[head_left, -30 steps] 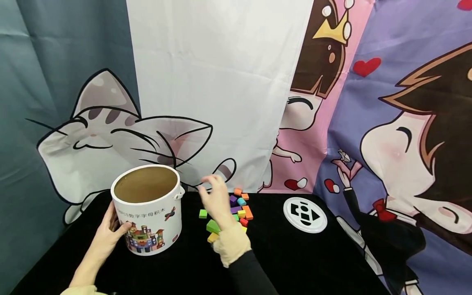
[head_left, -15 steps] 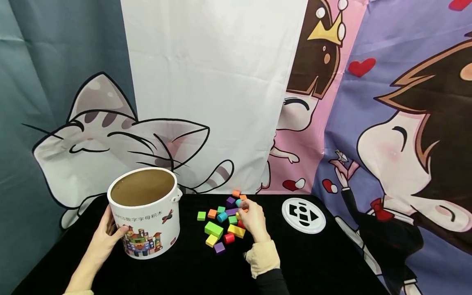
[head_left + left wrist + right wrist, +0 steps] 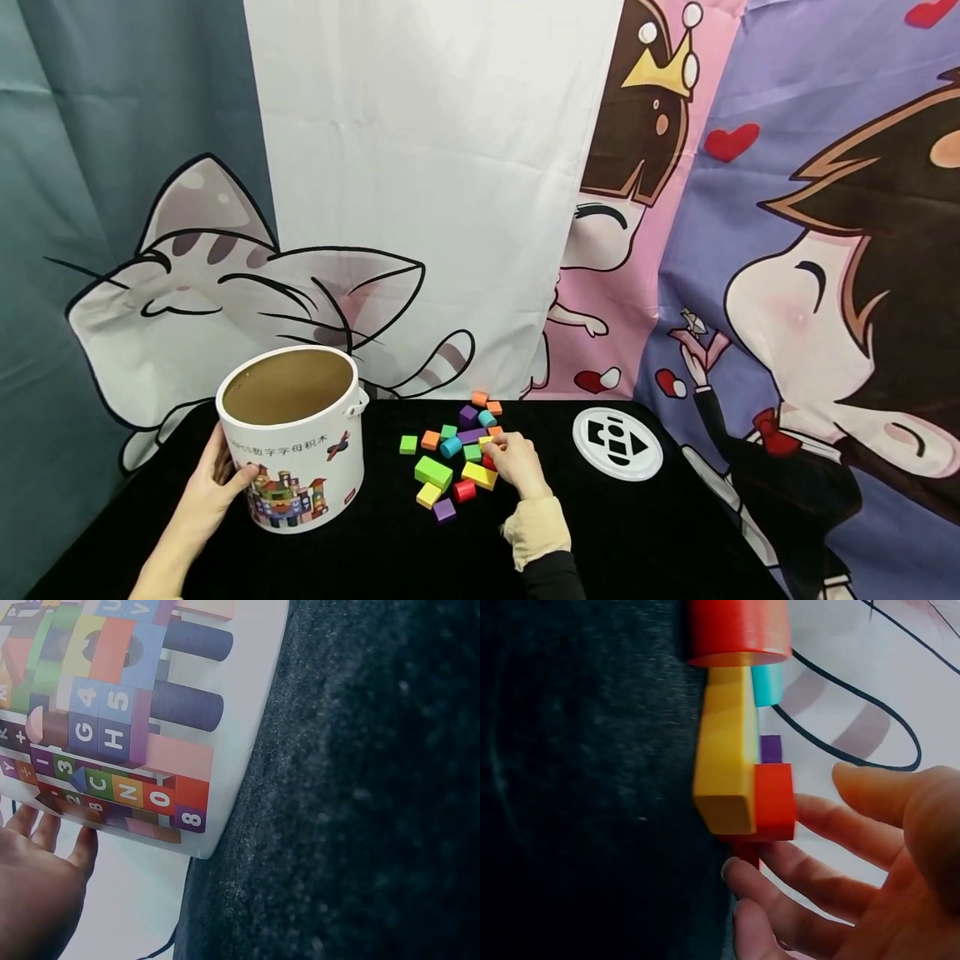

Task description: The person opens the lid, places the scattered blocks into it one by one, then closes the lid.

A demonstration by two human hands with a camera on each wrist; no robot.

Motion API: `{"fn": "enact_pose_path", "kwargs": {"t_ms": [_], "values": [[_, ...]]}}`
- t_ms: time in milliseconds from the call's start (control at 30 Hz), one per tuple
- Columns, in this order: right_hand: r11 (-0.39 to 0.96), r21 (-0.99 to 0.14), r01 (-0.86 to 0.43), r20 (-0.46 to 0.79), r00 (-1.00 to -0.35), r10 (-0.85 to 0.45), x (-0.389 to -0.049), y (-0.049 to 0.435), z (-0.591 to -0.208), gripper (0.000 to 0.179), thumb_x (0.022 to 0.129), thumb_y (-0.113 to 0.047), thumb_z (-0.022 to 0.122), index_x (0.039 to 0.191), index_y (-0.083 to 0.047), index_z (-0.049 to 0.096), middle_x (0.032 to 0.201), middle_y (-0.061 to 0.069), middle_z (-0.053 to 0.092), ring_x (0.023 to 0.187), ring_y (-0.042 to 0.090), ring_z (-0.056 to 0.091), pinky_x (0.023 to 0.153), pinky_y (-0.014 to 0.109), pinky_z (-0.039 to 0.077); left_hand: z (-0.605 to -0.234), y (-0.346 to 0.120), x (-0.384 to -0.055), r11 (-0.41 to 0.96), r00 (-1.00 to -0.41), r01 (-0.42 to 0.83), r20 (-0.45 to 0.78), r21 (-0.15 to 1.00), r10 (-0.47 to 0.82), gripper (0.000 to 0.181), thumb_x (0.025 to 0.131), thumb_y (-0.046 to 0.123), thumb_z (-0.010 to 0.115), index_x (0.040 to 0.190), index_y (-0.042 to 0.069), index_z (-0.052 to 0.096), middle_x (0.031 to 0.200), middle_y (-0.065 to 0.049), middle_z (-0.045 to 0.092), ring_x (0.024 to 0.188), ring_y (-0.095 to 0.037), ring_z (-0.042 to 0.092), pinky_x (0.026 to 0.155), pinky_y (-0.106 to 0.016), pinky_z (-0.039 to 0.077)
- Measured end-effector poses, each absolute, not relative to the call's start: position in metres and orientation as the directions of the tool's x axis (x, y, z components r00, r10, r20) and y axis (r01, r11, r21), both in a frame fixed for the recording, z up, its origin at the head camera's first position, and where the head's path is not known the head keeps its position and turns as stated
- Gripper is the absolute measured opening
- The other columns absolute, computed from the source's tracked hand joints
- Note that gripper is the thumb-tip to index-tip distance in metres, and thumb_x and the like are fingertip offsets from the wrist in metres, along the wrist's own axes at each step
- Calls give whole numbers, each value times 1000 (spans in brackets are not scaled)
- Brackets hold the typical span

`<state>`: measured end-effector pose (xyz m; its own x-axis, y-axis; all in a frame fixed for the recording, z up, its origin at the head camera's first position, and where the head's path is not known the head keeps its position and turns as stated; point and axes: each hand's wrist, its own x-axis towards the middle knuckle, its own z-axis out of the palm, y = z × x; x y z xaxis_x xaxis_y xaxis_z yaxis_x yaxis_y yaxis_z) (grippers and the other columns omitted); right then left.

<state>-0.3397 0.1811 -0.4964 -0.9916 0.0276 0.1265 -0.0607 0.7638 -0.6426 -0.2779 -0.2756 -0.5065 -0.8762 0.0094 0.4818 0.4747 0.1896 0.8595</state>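
From my head view, the bucket (image 3: 300, 454) stands upright toward the left of the black surface (image 3: 420, 554), a wide white cylinder with a brownish inside. Its mouth faces up and its long axis runs vertically; the printed side, with a line of dark characters and a castle of coloured blocks, is turned toward me. The left hand (image 3: 210, 483) grasps the bucket by its left side, thumb on the front and fingers round the wall. My left wrist view shows the printed castle sideways, with letters and numbers on it.

To the bucket's right I see the scattered blocks (image 3: 452, 447): green, yellow, purple, orange, blue and red, each in one plain colour. The right hand (image 3: 517, 462) is at the right edge of the group, beside a red block (image 3: 775, 801). In my right wrist view its fingers are loosely spread and the thumb stands clear, so it grasps nothing; whether a fingertip touches the red block, I can't tell.

Just next to that one lies a long yellow block (image 3: 726, 750); in my head view its long axis slants from upper left to lower right, as does that of the big green block (image 3: 433, 473). A red cylinder (image 3: 465, 490) lies on its side near the yellow one. Right of the hand, the round white lid (image 3: 643, 463) lies flat.
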Motion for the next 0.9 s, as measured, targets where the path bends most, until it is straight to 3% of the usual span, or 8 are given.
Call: {"fn": "enact_pose_path", "kwargs": {"t_ms": [233,467,900], "values": [[788,-611,-76,135,-991,9,-345,172,-506,19,92,-30,69,96,-13,76,94,6,67,85,26,60,75,42,50,-506,-280,-275,184,-880,467,475,865,-2,85,98,-1,56,159,27,3,163,-1,5,135,6,19,102,-5,20],[798,-598,-74,117,-993,-5,-344,176,-508,14,89,-20,70,95,-10,77,98,8,68,83,23,59,72,38,51,-508,-277,-279,182,-876,476,482,860,9,86,97,-2,56,159,26,4,161,2,14,132,7,24,100,-5,24],[824,-546,-150,78,-989,-128,-341,176,-504,7,83,-9,72,88,-6,70,88,8,64,81,23,56,72,37,50,-508,-275,-280,187,-873,480,488,857,3,85,97,-2,57,159,25,5,162,0,11,133,6,23,101,-5,22]]}}
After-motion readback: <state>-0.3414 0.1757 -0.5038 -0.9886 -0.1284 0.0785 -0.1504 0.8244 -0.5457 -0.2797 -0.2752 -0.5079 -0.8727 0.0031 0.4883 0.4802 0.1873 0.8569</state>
